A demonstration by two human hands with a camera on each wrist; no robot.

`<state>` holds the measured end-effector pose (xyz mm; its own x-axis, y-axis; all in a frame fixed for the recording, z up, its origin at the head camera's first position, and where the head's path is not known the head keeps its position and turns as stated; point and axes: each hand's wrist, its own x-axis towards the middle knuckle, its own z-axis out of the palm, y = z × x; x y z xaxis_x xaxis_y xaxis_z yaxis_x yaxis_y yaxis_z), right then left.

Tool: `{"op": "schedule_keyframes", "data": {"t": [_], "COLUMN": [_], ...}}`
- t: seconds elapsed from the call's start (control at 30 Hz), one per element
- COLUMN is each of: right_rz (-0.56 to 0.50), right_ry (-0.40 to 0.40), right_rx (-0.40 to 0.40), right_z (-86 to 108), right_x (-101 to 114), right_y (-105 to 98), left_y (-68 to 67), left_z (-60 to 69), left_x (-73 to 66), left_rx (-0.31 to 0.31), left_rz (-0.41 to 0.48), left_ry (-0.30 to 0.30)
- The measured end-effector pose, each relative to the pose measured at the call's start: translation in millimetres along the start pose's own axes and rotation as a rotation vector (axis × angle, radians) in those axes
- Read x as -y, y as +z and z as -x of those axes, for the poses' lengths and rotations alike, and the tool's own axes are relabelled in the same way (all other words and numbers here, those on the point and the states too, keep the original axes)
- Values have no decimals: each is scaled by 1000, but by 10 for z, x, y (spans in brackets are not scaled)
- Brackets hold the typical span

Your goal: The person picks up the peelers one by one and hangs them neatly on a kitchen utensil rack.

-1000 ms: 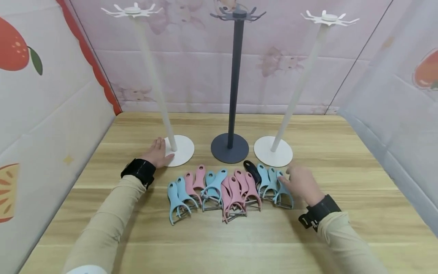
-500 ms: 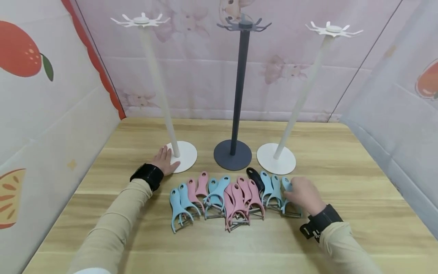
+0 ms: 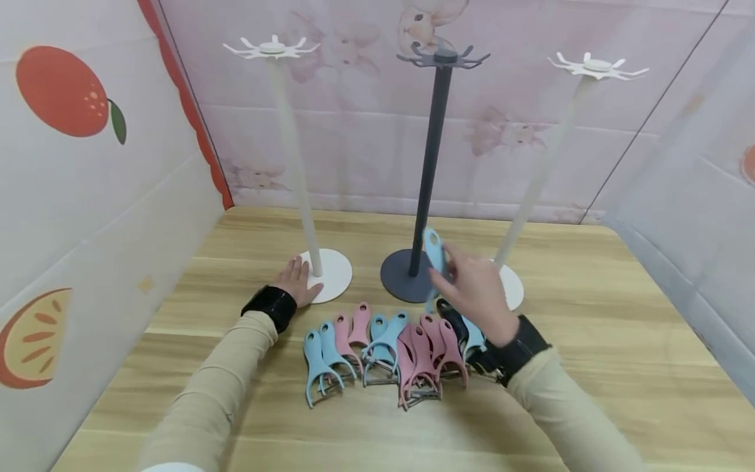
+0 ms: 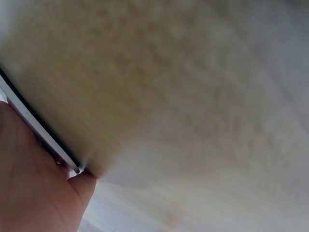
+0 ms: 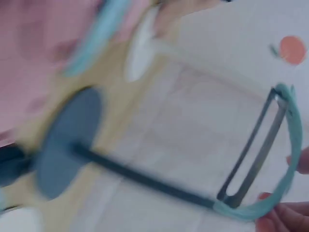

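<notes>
A light blue peeler point(image 3: 434, 252) is pinched in my right hand point(image 3: 480, 288), lifted above the table in front of the dark grey stand point(image 3: 433, 157). Its metal blade point(image 5: 253, 150) shows in the right wrist view. My left hand point(image 3: 297, 282) rests on the round base of the left white stand point(image 3: 334, 278), fingers laid out flat. Only part of that hand point(image 4: 36, 179) shows in the left wrist view, by the base's edge. Along the table lie pink peelers point(image 3: 421, 351), more blue peelers point(image 3: 315, 357) and a black peeler point(image 3: 451, 318), partly behind my right hand.
A second white stand point(image 3: 545, 164) rises at the right, its base partly hidden by my right hand. Each stand has a ring of hooks on top, such as the dark hooks point(image 3: 444, 58). Patterned cloth walls point(image 3: 366, 157) enclose the wooden table point(image 3: 566, 393).
My right hand has picked up the rightmost blue peeler and carried it up and left toward the grey stand. My left hand stays on the base. The head view has shifted slightly.
</notes>
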<state>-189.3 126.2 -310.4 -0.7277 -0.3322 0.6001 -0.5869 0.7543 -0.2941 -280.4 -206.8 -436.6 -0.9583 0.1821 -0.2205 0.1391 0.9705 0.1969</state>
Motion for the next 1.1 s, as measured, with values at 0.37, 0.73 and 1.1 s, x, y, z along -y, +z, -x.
{"op": "schedule_keyframes", "data": {"t": [0.37,0.73,1.1], "right_rz": [-60,-4,60], "right_ry": [-307,-260,-160], "right_rx": [-338,-310,-226], "right_z": [-966,-1723,-2030], "right_x": [607,1232,1439], "right_y": [162,181,211], "left_y": [69,37,94], "left_z": [-94,-22,-93], "left_x": [-37,-17,41], "left_rx": [12,-9,-33], "left_rz": [-9,-9,-4], "left_ry": [-13,-21,-23]}}
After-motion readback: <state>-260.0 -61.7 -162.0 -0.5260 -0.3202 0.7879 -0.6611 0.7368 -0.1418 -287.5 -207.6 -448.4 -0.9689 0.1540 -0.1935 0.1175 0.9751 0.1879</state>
